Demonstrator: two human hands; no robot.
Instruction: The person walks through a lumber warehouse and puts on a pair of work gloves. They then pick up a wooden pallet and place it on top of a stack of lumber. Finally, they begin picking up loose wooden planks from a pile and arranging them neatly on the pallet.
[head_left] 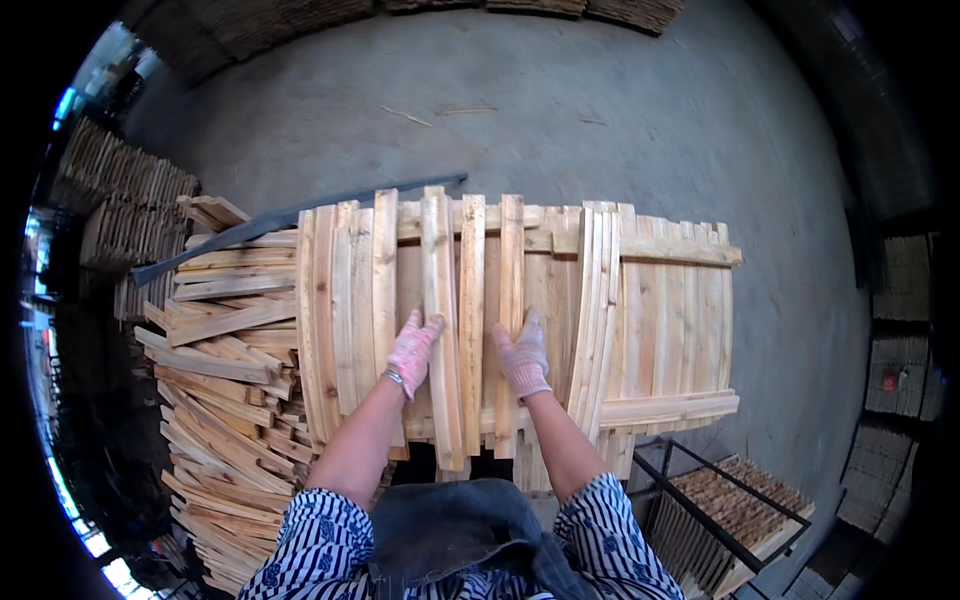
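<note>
Apron (455, 525) of dark cloth hangs at the lower edge, between two striped sleeves (325, 530). Ahead are the hands in pale, pinkish knit gloves. The left hand (412, 352) has its thumb apart from its fingers, at the left edge of a long plank (441, 380); the right hand (523, 358) also spreads thumb from fingers, over another plank (509, 415). How firmly either hand presses, I cannot tell.

Both planks lie in the middle of a broad wooden layer (690, 330), long axes running away from the person, nearly parallel, with a narrow plank (472, 310) between them. The wood is pale, flat and grainy, with some knots. Crosswise rails (680, 250) run left to right under some planks.

At lower right, a black metal frame (700, 516) holds tightly stacked strips (760, 510). To the left, loose sticks (225, 400) lie in a heap, a dark bar (330, 207) slanting beyond. Farther off, smooth grey floor (620, 130) reaches rough-edged wood stacks (630, 10).
</note>
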